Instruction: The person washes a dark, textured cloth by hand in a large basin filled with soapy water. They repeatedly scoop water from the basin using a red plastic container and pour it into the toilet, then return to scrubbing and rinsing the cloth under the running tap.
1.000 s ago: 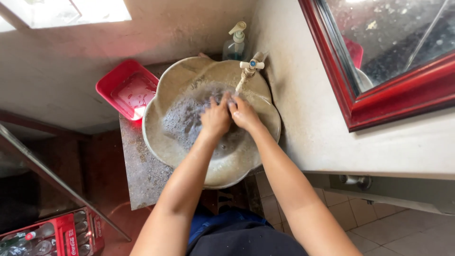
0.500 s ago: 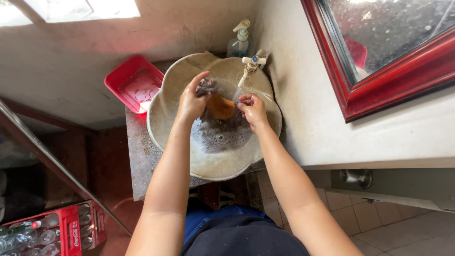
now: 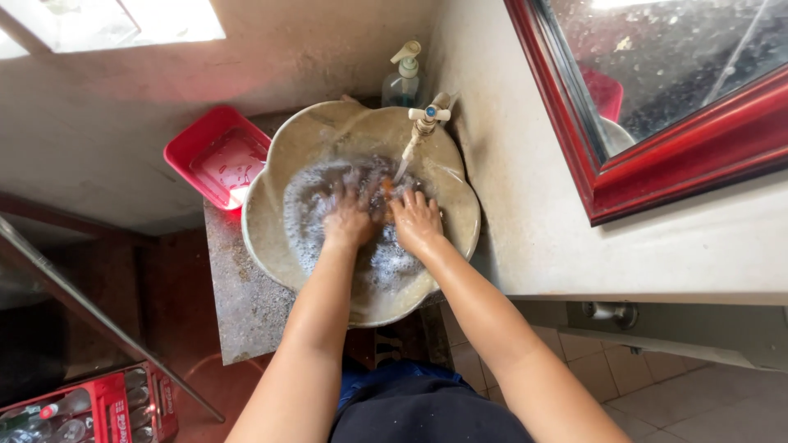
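Both my hands are down in a beige scalloped basin full of grey, foamy water. My left hand and my right hand lie side by side, fingers blurred, closed around a small orange-brown object of which only a sliver shows between them. A thin stream of water runs from the white tap at the basin's far rim and lands just beyond my fingers.
A pump soap bottle stands behind the tap. A red plastic tray sits left of the basin on a speckled stone counter. A red-framed mirror hangs on the right wall. A red bottle crate is on the floor.
The hands were spread apart with the brown object lifted between them half a second ago. Now they have come together, lower in the foamy water, and cover most of it.
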